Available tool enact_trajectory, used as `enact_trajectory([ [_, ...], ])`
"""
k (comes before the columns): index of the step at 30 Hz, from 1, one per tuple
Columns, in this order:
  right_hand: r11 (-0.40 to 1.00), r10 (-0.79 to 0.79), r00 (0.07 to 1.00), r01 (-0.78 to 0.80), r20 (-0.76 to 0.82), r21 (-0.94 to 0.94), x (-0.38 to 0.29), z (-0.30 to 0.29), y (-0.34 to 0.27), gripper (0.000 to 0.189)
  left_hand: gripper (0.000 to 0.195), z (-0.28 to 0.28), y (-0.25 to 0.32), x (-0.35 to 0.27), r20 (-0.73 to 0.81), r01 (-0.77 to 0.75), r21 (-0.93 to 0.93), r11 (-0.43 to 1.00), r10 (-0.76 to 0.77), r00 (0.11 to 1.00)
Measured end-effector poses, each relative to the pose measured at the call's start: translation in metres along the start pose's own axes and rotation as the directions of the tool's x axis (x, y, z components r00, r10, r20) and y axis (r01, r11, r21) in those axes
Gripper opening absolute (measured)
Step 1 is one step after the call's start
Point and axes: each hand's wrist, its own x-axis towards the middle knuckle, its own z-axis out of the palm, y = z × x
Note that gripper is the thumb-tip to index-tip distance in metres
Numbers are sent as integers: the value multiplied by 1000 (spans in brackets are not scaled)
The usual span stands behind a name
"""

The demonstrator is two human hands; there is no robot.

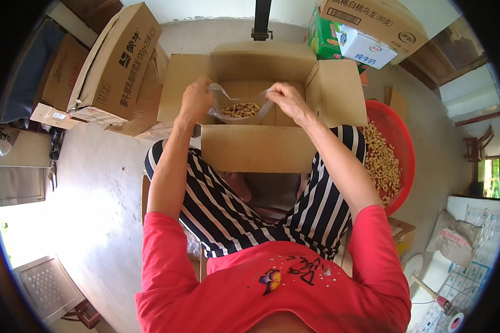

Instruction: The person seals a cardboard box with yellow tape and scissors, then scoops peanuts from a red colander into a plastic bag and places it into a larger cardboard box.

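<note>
A clear plastic bag [266,109] with unshelled peanuts [241,110] inside hangs between my hands, over an open cardboard box [258,147] that stands before my knees. My left hand [198,99] is closed on the left side of the bag's rim, and my right hand [289,100] pinches the rim on the opposite side. The bag's mouth is spread between them. Whether its bottom touches the box floor cannot be told.
To the right, a red plastic basket [409,166] holds many more peanuts [381,162]. Closed cardboard cartons [125,62] are stacked at the left, and further cartons [375,25] at the upper right. A black metal post [262,18] rises beyond the box.
</note>
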Motion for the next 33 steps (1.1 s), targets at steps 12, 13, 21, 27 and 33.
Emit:
enact_trajectory([
  [12,990,89,996,-86,-21,114,10,16,3,25,29,-138,125,-43,-498,-517,-537,667,244,832],
  [13,984,128,991,-123,-30,132,9,14,0,24,30,-156,125,-48,-553,-607,-546,578,295,779],
  [21,980,155,988,-154,1,128,5,15,-10,21,35,-240,97,-113,-650,-752,-642,147,417,636],
  [27,984,163,986,-166,43,59,6,14,-10,22,43,-250,87,-132,-662,-752,-652,94,412,626],
  [33,985,165,985,-167,42,45,7,13,-8,23,51,-250,84,-134,-633,-727,-681,91,427,646],
])
